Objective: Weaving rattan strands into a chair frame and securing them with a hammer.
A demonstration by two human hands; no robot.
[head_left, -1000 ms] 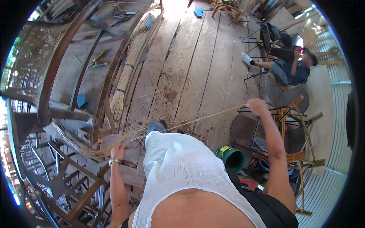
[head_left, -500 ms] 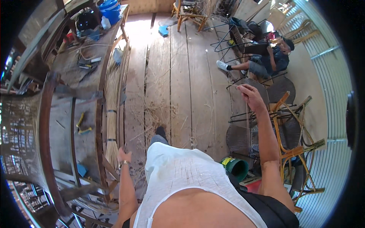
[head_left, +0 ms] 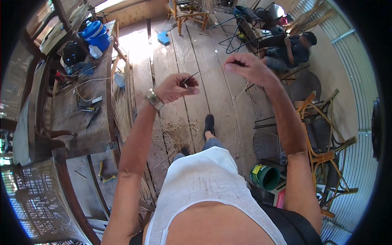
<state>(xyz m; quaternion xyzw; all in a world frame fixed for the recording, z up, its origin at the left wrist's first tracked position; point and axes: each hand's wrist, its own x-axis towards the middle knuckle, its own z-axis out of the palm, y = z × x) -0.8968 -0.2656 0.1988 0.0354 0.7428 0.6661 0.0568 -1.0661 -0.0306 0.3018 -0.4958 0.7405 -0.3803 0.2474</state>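
Note:
My left hand (head_left: 179, 88), with a metal watch on its wrist, is raised over the floor at the middle of the view. Its fingers are curled round a thin dark pointed tool (head_left: 191, 77), whose exact kind I cannot make out. To the right and slightly farther off, my right hand (head_left: 250, 68) pinches with thumb and fingers. A faint pale strand (head_left: 213, 72), like a thin strip of cane, runs between the two hands, its end at the right fingertips. Whether it touches the dark tool cannot be seen clearly.
A workbench (head_left: 94, 122) with tools runs along the left, beside a cane bundle (head_left: 121, 106) and a woven chair back (head_left: 36, 196). Fibre scraps (head_left: 177, 132) litter the plank floor. A green bucket (head_left: 265, 176) and rattan frames (head_left: 322, 157) stand right, near a seated person (head_left: 296, 51).
My left hand has risen from beside the bench to the middle, now with a dark tool in it. My right hand has moved left and farther out. The view has shifted and a foot has stepped forward.

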